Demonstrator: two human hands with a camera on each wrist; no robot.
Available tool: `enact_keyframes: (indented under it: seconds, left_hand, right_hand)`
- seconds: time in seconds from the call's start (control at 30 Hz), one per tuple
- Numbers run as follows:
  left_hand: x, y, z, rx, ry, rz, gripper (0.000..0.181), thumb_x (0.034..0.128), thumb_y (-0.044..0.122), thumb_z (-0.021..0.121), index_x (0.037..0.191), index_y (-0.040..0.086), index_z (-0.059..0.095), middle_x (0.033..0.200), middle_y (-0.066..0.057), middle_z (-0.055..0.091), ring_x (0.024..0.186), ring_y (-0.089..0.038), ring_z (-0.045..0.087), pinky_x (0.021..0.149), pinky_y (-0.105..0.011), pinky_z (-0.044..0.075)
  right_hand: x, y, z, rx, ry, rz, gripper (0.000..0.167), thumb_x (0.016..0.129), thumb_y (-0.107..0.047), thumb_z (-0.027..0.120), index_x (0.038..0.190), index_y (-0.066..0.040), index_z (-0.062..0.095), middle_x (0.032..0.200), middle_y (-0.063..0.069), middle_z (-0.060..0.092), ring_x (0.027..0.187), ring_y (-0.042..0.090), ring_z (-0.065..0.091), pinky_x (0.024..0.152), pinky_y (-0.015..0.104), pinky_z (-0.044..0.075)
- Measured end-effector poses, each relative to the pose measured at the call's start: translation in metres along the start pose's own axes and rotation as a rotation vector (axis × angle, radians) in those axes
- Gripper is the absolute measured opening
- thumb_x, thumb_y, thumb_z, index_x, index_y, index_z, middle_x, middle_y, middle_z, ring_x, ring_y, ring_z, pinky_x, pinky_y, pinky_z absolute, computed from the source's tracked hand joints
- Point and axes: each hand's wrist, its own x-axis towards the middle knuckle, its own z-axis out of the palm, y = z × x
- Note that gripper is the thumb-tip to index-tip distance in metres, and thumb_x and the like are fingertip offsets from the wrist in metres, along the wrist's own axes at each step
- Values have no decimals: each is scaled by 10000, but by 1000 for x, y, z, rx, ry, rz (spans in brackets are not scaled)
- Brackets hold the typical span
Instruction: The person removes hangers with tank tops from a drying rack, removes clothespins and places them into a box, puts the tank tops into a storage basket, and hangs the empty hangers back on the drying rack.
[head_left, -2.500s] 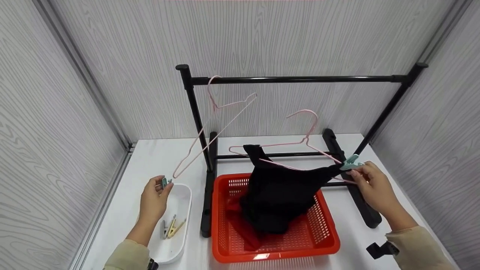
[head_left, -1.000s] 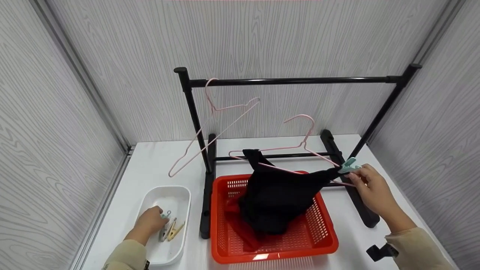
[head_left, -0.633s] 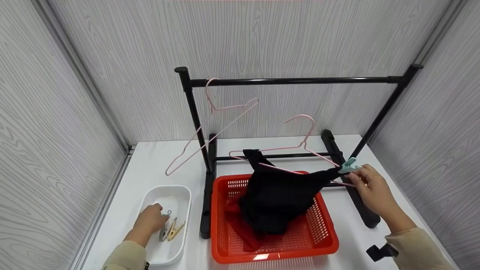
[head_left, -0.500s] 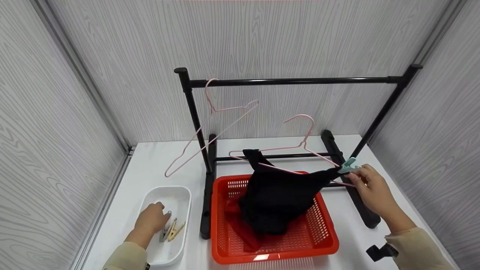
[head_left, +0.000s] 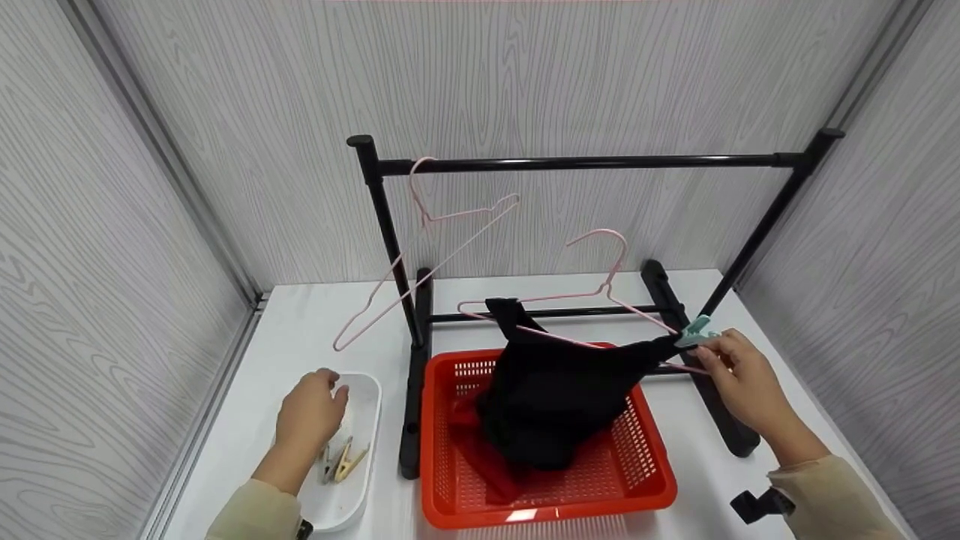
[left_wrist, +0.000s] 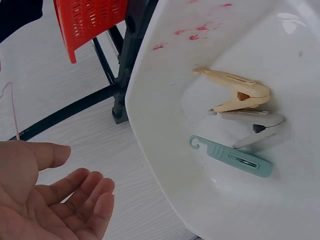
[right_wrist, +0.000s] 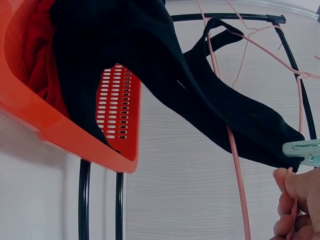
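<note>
My left hand [head_left: 311, 409] hovers over the near-left rim of a white tray [head_left: 375, 420], fingers relaxed and holding nothing. Inside the tray lie a teal clothespin [left_wrist: 235, 157], a grey clothespin [left_wrist: 255, 122] and a cream clothespin [left_wrist: 240, 90]. At the right, my right hand [head_left: 742, 379] pinches the end of a pink clothes hanger [head_left: 619, 259]. A black garment [head_left: 570, 390] hangs over that hanger, one strap looped on its left end. Beside my right fingertips, another teal clothespin [head_left: 695, 330] grips the garment's right corner.
Under the garment stands a red perforated basket [head_left: 551, 517] with red cloth [head_left: 484, 457] inside. A black rack [head_left: 585, 163] stands behind it, and a second pink hanger [head_left: 465, 244] hangs at its left end.
My left hand lowered a teal clothespin into the white tray, let go of it and has risen without it. My right hand stays at the hanger's end.
</note>
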Motion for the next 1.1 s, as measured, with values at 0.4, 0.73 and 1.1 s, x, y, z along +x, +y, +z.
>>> enact_keyframes:
  seconds: [0.4, 0.73, 1.1]
  left_hand:
    - [5, 25, -26, -162, 475, 129, 283, 942, 27, 577, 1204, -74, 615, 1171, -255, 593, 1014, -408, 616, 789, -522, 512]
    - [10, 78, -36, -234, 611, 344, 221, 901, -7, 638, 1121, -31, 643, 1118, -188, 614, 1004, -344, 612, 840, -462, 512]
    - [10, 145, -34, -285, 559, 525, 234, 919, 41, 635, 1151, 5, 640, 1154, -142, 621, 1087, -296, 602, 950, -415, 505]
  right_hand:
    - [0, -2, 2, 13, -4, 22, 86, 942, 44, 633, 923, -1, 704, 819, -8, 499, 724, 49, 439, 626, 152, 356]
    - [1, -4, 3, 8, -19, 36, 76, 950, 33, 629, 919, 1, 691, 822, 0, 496, 732, 53, 441, 631, 144, 361]
    - [3, -6, 4, -9, -10, 17, 73, 947, 34, 632, 920, 5, 693, 826, -8, 502, 737, 30, 439, 647, 132, 359]
